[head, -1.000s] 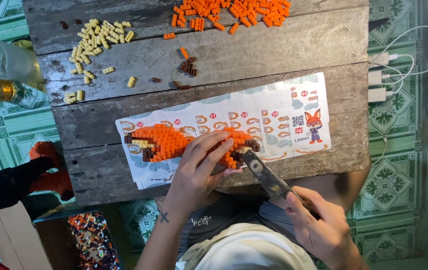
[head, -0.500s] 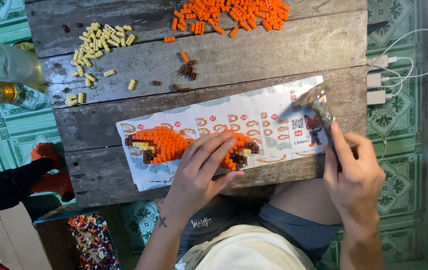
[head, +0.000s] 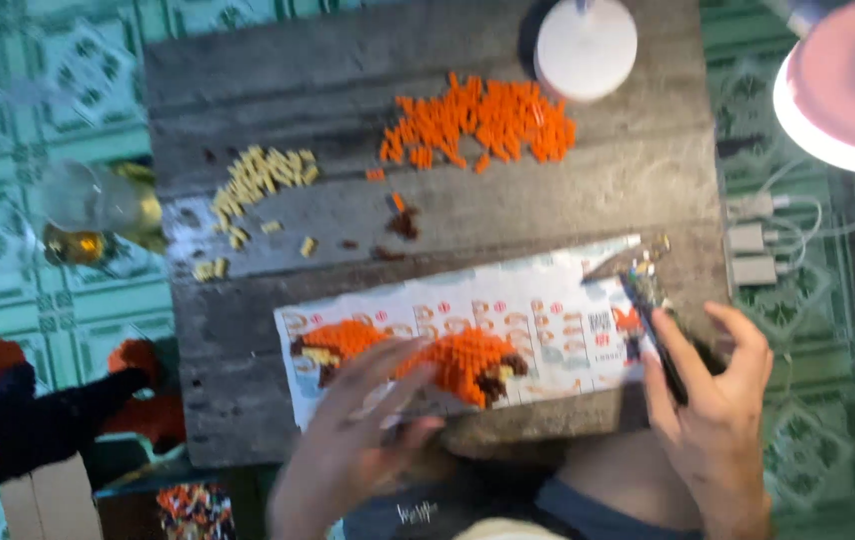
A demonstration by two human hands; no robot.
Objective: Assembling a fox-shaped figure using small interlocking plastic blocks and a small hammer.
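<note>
An orange small-brick model (head: 458,362) with dark and cream parts lies on a printed paper sheet (head: 538,320) on a grey wooden table (head: 248,330). My left hand (head: 353,440) is blurred at the table's near edge, fingers spread, fingertips over the model's left part. My right hand (head: 713,400) rests at the sheet's right end, holding a dark slim tool (head: 653,310) whose tip points away from me.
A heap of orange bricks (head: 483,122) lies at the far side, cream bricks (head: 253,185) to the left. A white round base (head: 586,45) and pink lamp shade (head: 843,85) are at the top right. A glass bottle (head: 98,215) stands left; chargers (head: 753,250) lie at the right.
The camera view has shifted, showing more of the far table. My left hand has slid back off the model toward me. My right hand stays at the sheet's right end with the tool.
</note>
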